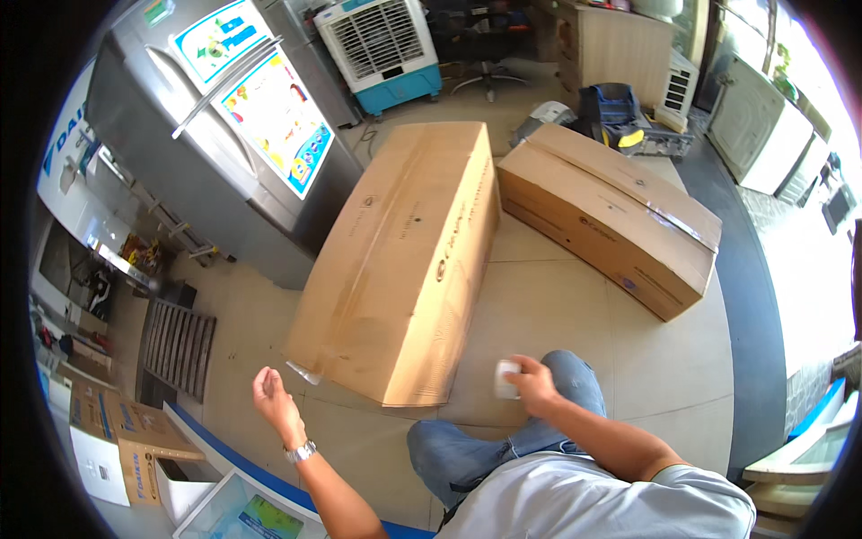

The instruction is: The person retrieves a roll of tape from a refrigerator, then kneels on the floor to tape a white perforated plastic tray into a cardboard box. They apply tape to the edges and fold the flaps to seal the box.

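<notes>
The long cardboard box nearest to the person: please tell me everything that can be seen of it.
The long cardboard box is plain brown, with small dark print on its top and right side. It lies flat and closed on the tiled floor, running away from the person toward a grey refrigerator. At its near left corner a bit of clear tape or plastic sticks out. The left hand hangs open near that corner, not touching. A second brown box lies apart at the right.

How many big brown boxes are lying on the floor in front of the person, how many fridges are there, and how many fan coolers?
Big brown boxes on the floor: 2, the near box and the far box
Fridges: 1, the silver fridge
Fan coolers: 1, the white and blue cooler
Total: 4
</notes>
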{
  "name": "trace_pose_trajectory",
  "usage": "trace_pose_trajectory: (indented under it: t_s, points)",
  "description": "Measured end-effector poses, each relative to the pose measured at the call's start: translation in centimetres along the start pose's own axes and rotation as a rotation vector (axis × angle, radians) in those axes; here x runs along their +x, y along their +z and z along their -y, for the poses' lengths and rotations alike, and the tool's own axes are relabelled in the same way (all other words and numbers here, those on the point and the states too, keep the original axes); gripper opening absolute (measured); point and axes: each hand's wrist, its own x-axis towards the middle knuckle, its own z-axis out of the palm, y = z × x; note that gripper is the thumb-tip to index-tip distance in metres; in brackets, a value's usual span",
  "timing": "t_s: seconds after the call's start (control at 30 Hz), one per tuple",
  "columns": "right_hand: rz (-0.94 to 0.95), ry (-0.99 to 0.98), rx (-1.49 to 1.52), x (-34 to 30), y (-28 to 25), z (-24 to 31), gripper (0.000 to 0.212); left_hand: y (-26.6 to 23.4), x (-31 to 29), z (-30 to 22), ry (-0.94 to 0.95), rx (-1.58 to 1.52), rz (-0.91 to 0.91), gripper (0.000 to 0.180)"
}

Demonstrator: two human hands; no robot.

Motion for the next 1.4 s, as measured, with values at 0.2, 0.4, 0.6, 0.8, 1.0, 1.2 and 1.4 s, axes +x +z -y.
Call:
trace_pose_trajectory:
  t_s: [0.2,0.4,0.6,0.8,1.0,1.2,1.4]
  points:
    - [-0.458,0.057,0.528,-2.6,-20.4,0.5,0.052,10.4,-13.6,-15.8,0.269,-0.018,0.294,0.028]
    - [-0.962,-0.227,0.65,-0.9,-38.9,-1.2,0.054,28.4,-18.8,-15.7,0.145,-0.006,0.935,0.038]
    - [-1.277,-0.148,0.339,3.7,-49.0,1.9,0.061,50.5,-22.4,-7.9,-0.215,0.276,1.163,0.06]
    - [-1.273,-0.095,0.122,11.6,-52.7,7.7,0.074,69.3,-25.0,-7.6,-0.443,0.349,1.098,0.068]
    - [-1.204,0.036,-0.07,13.0,-50.8,12.3,0.08,77.8,-21.6,-4.4,-0.682,0.316,0.964,0.046]
    - [-1.285,0.02,-0.024,8.6,-54.1,9.1,0.079,75.5,-28.9,-5.1,-0.374,0.32,0.973,0.048]
    - [-1.52,0.276,-0.991,-3.5,-60.5,8.3,0.063,67.6,-39.2,-6.6,-0.357,0.328,1.34,0.032]
